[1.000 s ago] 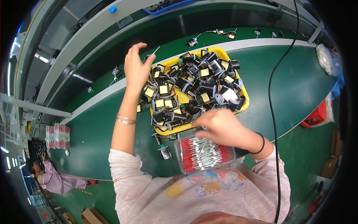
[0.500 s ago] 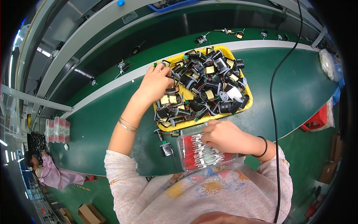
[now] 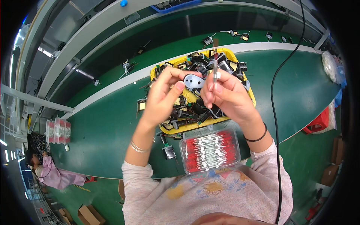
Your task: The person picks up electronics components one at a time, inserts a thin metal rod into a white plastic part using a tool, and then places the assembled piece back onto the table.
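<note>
My left hand [image 3: 162,98] pinches a small motor unit [image 3: 194,81], whose grey oval end face with dark holes is turned up toward me. Close beside it, my right hand [image 3: 235,96] grips a thin rod [image 3: 215,69] with a white collar and a reddish end, between thumb and fingers. Both hands are above a yellow tray [image 3: 252,101] heaped with black motor units, wires and pale yellow pads. Nearer to me, a clear plastic box [image 3: 182,159] holds many red-ended rods with white middles. One loose motor unit [image 3: 169,152] lies left of that box.
Another motor unit [image 3: 141,105] lies left of the tray. Beyond the pale rail, several units are spread along a green strip [image 3: 176,52]. A black cable [image 3: 275,101] hangs down on the right. Clear boxes [image 3: 58,130] and a co-worker in pink [image 3: 56,174] are far left.
My left hand has come out of the tray toward me with a motor unit. My right hand has left the clear box and risen beside it, holding a rod.
</note>
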`<state>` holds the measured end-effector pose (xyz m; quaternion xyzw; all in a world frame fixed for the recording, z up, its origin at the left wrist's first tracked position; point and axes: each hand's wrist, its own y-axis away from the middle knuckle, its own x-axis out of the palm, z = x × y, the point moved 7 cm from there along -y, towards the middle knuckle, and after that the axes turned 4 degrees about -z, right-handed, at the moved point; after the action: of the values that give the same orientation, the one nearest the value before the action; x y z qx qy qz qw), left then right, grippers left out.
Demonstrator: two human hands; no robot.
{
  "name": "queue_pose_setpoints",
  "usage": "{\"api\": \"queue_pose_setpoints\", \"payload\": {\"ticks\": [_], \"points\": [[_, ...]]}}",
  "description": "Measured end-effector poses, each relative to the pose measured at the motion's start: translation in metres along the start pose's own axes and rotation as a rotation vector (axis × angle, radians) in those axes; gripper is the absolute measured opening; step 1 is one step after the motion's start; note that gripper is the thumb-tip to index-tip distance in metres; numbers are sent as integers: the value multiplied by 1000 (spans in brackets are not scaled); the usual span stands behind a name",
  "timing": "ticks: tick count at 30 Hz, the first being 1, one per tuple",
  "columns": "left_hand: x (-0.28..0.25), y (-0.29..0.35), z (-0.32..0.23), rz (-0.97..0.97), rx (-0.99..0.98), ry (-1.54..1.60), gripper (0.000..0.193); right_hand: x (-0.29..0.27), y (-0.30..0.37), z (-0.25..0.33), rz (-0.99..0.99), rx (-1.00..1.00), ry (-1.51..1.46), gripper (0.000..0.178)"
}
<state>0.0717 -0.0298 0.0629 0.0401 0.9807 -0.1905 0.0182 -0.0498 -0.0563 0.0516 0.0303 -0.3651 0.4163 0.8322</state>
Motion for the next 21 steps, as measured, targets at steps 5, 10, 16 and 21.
{"api": "queue_pose_setpoints", "payload": {"ticks": [5, 10, 16, 21], "points": [[5, 15, -5, -164, 123, 83, 21, 6, 0, -5, 24, 53, -128, 11], [7, 16, -1, -158, 135, 53, 30, 5, 4, -1, -11, 64, 12, 10], [-51, 25, -29, -262, 130, -270, 39, -4, 6, 43, -281, -378, 888, 8], [-13, 21, -27, 78, 132, -449, 35, 19, 13, 58, -252, -694, 1490, 14]]}}
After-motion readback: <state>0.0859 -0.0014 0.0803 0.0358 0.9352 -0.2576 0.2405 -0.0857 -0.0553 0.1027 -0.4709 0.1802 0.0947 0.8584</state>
